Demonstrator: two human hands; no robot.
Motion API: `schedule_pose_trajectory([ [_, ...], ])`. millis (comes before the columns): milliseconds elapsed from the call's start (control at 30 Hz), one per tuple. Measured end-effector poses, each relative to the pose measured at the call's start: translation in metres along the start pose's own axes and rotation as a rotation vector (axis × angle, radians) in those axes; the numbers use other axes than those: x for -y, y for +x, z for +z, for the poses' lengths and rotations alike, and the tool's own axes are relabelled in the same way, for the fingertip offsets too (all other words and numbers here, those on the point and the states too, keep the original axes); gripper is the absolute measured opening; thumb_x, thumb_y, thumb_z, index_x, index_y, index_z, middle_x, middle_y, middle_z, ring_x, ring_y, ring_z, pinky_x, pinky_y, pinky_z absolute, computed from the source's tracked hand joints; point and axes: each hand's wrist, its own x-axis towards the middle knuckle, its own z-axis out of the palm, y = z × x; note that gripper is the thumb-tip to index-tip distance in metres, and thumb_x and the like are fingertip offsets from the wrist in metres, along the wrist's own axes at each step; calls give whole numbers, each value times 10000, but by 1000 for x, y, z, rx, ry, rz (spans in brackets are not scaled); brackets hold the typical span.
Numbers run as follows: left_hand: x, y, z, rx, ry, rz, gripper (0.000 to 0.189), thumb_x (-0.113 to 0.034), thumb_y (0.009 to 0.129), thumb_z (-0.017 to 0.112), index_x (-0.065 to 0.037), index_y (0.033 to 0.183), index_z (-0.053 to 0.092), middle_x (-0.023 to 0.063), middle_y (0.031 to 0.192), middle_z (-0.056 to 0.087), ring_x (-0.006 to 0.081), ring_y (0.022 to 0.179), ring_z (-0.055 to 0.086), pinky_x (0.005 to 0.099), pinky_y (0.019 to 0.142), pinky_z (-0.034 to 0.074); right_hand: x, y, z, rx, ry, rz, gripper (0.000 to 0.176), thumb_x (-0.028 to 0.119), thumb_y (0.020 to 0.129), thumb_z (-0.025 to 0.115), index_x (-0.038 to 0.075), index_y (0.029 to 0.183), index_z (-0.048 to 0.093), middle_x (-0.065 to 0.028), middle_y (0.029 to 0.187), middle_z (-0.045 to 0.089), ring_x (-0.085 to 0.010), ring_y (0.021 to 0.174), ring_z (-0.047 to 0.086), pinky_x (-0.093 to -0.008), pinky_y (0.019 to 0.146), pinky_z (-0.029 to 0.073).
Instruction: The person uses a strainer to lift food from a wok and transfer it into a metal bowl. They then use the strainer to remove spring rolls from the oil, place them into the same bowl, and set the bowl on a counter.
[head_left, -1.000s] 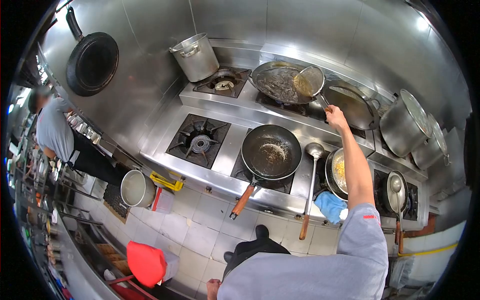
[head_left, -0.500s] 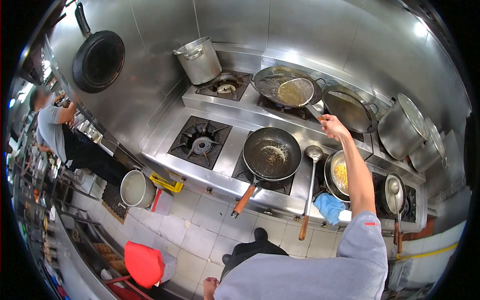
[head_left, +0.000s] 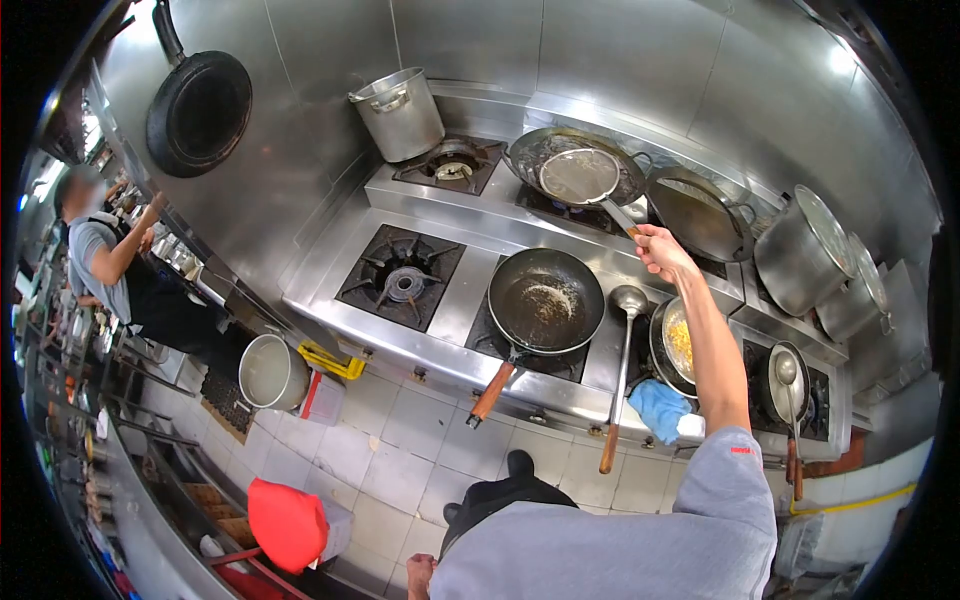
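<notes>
My right hand point(head_left: 664, 252) grips the wooden end of a skimmer's handle. The skimmer's round mesh head point(head_left: 580, 176) lies over a large wok point(head_left: 635, 190) of dark liquid on the raised back burner. To the right of that wok stands another wide, dark pan point(head_left: 700, 217), just beyond my fingers. My left hand point(head_left: 420, 577) hangs low beside my body at the bottom of the view, its fingers curled and partly cut off. Below my right forearm, a bowl point(head_left: 679, 340) with yellow bits sits in a pan.
A frying pan point(head_left: 545, 300) with pale residue sits on the front stove, a long ladle point(head_left: 625, 370) beside it. A blue cloth point(head_left: 658, 410) lies at the front edge. Tall pots point(head_left: 805, 245) stand right; a stockpot point(head_left: 400, 115) stands back left. A co-worker point(head_left: 110, 250) stands left.
The skimmer head has shifted slightly left and up over the wok, and its mesh looks greyer, less yellow. The co-worker's arm has moved. My left hand stays low.
</notes>
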Motion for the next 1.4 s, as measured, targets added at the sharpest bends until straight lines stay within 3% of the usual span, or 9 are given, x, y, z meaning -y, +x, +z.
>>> schedule_pose_trajectory([
  [467,-1,15,-6,47,-7,-40,103,-65,795,490,19,820,545,85,648,574,154,542,557,277,458,474,2,7,48,-24,211,-67,98,63,849,416,53,945,430,-4,630,436,-40,427,339,-182,315,235],
  [667,8,10,-12,16,4,-2,102,-76,792,488,3,825,543,81,653,577,148,536,557,275,444,472,-3,14,62,-108,112,-149,211,78,856,404,43,1063,427,-13,626,450,-61,438,364,-219,335,275],
  [733,6,7,-11,8,-9,-71,103,-72,780,492,9,814,547,83,654,580,146,535,554,277,445,471,-7,20,62,-224,-80,-186,387,91,860,414,49,1235,331,-14,629,445,-64,422,349,-229,345,266],
  [967,8,-5,-4,-23,-20,-24,90,-39,739,517,36,782,541,110,635,577,158,530,549,271,469,466,-8,22,53,-222,-33,-126,431,97,863,413,51,1274,294,-17,630,452,-74,427,358,-233,351,269],
  [1133,13,-2,-4,-13,-65,-3,85,-29,747,504,38,786,540,118,635,577,166,534,557,271,469,468,-9,25,34,-391,-179,-266,382,146,849,441,26,1209,402,-40,633,539,-111,473,469,-267,385,351],
  [1200,9,-3,-5,-20,-47,-25,85,-28,754,495,33,794,539,118,636,576,167,530,556,272,461,468,-5,25,20,-466,-300,-283,372,144,830,470,21,1179,436,-89,685,595,-160,560,555,-302,524,438],
  [1267,5,-4,-5,-29,-31,-46,86,-26,762,485,29,801,538,118,637,575,168,526,555,273,452,467,-11,37,1,-571,-462,-413,360,127,850,454,20,1192,422,-95,732,585,-124,572,532,-287,512,426],
  [1333,0,-5,-5,-40,-4,-86,88,-33,769,481,20,812,536,116,643,575,169,526,554,277,439,468,-8,37,-9,-666,-608,-464,370,110,824,459,-1,1174,422,-195,908,599,-270,824,598,-342,714,446],
  [1400,0,-6,-2,-45,-7,-88,84,-32,765,486,23,806,536,114,646,575,168,531,554,278,449,471,-6,40,-18,-691,-658,-428,370,109,793,449,1,1147,438,-240,1008,554,-363,967,528,-416,823,408],
])
